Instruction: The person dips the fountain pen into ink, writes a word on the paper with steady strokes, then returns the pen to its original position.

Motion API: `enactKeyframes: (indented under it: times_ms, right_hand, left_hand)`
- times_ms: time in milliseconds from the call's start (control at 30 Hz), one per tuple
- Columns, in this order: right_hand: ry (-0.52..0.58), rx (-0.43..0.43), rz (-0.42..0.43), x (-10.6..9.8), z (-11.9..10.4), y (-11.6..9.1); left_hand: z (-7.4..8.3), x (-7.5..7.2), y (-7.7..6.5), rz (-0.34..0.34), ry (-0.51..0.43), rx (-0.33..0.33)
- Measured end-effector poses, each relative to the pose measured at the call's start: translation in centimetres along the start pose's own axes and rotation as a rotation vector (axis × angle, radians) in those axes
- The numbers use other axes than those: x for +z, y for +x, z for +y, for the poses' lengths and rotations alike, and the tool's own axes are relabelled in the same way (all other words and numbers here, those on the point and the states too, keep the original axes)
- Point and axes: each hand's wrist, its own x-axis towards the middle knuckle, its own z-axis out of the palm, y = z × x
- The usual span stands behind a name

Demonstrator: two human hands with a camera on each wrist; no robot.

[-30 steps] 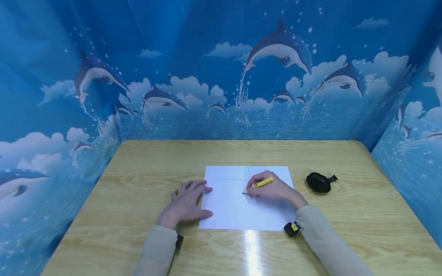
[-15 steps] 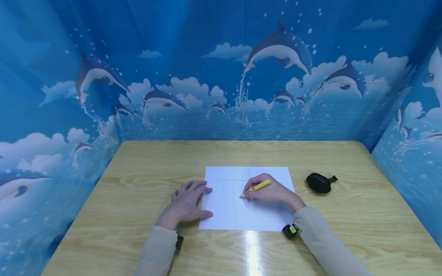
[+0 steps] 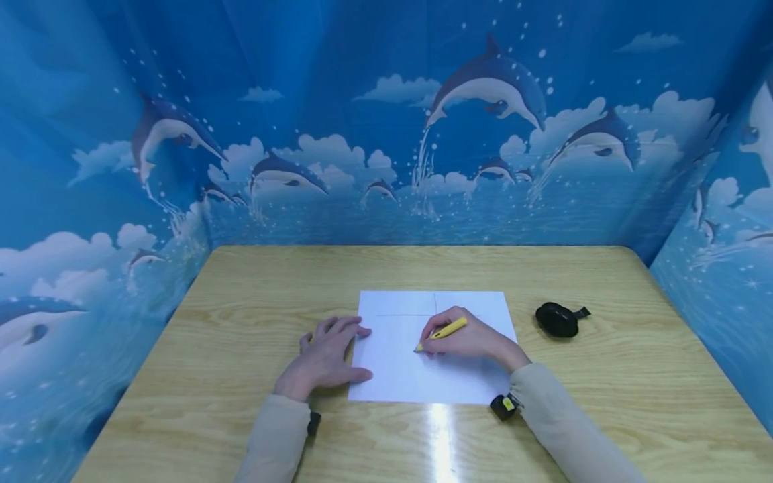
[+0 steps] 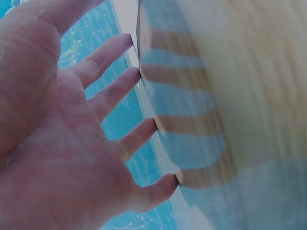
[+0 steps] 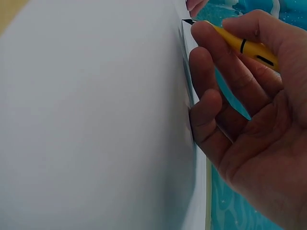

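Observation:
A white sheet of paper (image 3: 386, 362) lies flat on the table, with a thin horizontal line and a vertical line crossing near its top. My right hand (image 3: 465, 335) pinches a yellow fountain pen (image 3: 451, 327), its dark nib at the paper around the middle of the sheet. In the right wrist view the pen (image 5: 249, 48) sits between thumb and index finger, the other fingers curled beneath it. My left hand (image 3: 326, 355) rests with spread fingers at the paper's left edge, thumb and index tip on the sheet. In the left wrist view, its fingertips (image 4: 165, 184) touch the table surface.
A small black object with a rounded body and short tab (image 3: 558, 320) lies right of the paper. The wood-grain table (image 3: 241, 288) carries a bright glare strip near its front. Behind and beside it hangs a blue dolphin-print curtain (image 3: 362, 100).
My right hand and the pen have moved down and slightly left across the paper. The left hand and the sheet have stayed put.

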Motion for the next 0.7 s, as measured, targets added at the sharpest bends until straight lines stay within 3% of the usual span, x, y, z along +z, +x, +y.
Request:
enactKeyframes:
  times_ms: [700]
  right_hand:
    - [0.017, 0.01, -0.058, 1.4, -0.7, 0.3]
  left_hand:
    - [0.0, 0.0, 0.1, -0.01, 0.007, -0.01]
